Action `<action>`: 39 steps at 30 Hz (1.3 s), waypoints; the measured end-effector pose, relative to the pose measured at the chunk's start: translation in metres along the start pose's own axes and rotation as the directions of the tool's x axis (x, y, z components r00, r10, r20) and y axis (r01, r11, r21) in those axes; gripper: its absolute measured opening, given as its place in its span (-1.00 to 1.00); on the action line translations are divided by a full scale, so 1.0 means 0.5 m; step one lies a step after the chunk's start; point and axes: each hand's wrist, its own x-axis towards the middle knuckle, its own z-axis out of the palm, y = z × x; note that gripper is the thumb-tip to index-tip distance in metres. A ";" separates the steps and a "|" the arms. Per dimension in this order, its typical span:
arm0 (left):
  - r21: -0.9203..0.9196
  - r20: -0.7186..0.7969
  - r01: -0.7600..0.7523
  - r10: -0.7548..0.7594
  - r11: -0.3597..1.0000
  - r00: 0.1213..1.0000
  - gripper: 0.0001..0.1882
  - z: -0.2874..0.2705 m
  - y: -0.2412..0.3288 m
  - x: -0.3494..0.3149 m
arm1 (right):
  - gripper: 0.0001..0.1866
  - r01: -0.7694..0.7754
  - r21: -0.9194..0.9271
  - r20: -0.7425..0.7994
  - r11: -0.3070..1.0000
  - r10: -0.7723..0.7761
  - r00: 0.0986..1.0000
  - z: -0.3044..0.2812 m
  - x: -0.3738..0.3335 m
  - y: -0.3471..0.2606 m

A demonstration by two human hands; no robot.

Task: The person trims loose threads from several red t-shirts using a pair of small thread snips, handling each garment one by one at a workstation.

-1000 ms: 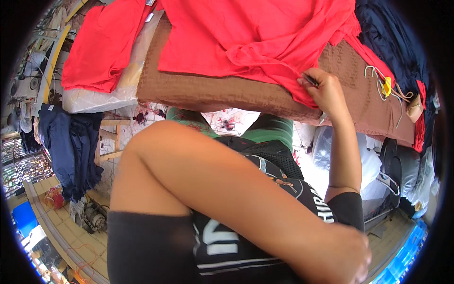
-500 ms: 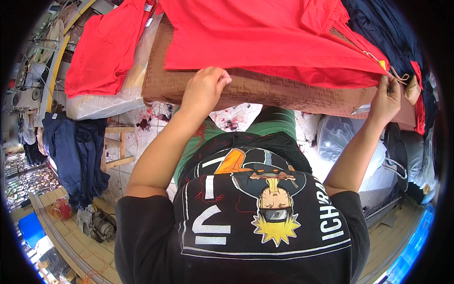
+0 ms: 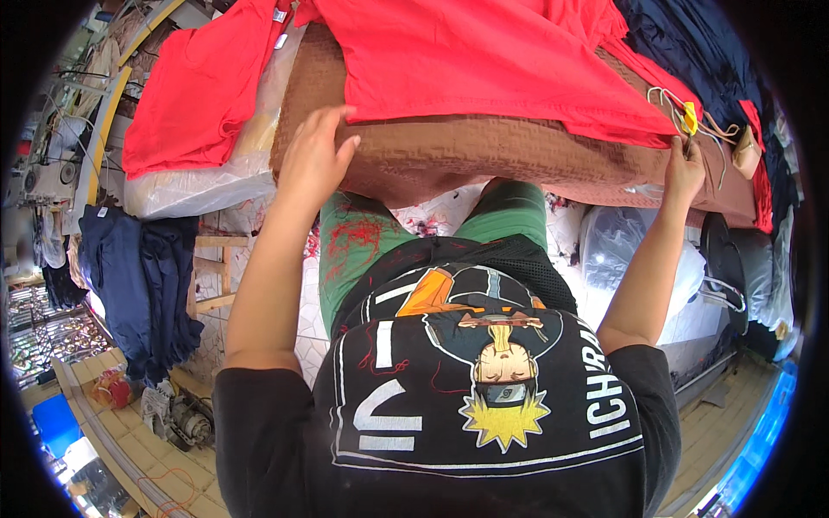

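A red garment (image 3: 466, 78) lies spread over a brown patterned cloth (image 3: 414, 160) in front of me. My right hand (image 3: 685, 168) pinches the garment's near right corner. Right at those fingertips is a small yellow item (image 3: 690, 117) with a dark part, beside pale cords; its kind is unclear. At the garment's near left corner is my left hand (image 3: 318, 154), thumb apart from the fingers and nothing visible in it. Its fingertips reach the hem; whether they touch it I cannot tell.
Another red garment (image 3: 186, 95) lies on a plastic-wrapped stack (image 3: 203, 190) at the left. Dark blue clothes (image 3: 138, 281) hang below it. More dark blue fabric (image 3: 699, 52) is at the far right, near a tan tag-like piece (image 3: 748, 157). Clear plastic bags (image 3: 635, 250) stand lower right.
My left hand has moved left and its fingers have spread. My right hand has shifted slightly left and away from me with the garment's corner, whose hem now slopes more. The yellow item moved slightly left.
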 end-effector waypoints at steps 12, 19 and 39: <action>-0.561 -0.443 -0.093 -0.203 0.823 0.873 -0.52 -0.004 -0.042 0.081 | -0.82 0.096 0.127 -0.053 0.987 -0.090 0.995 -0.044 0.062 -0.004; -0.427 -0.473 0.013 -0.236 0.904 0.849 -0.47 -0.039 0.000 -0.005 | -0.78 0.045 -0.269 -0.022 0.962 -0.053 0.998 0.011 0.005 0.017; -0.048 -0.159 0.148 -0.154 0.988 0.975 -0.70 0.064 -0.032 0.016 | -0.71 0.180 0.483 0.673 0.857 -0.495 0.550 0.371 -0.302 -0.532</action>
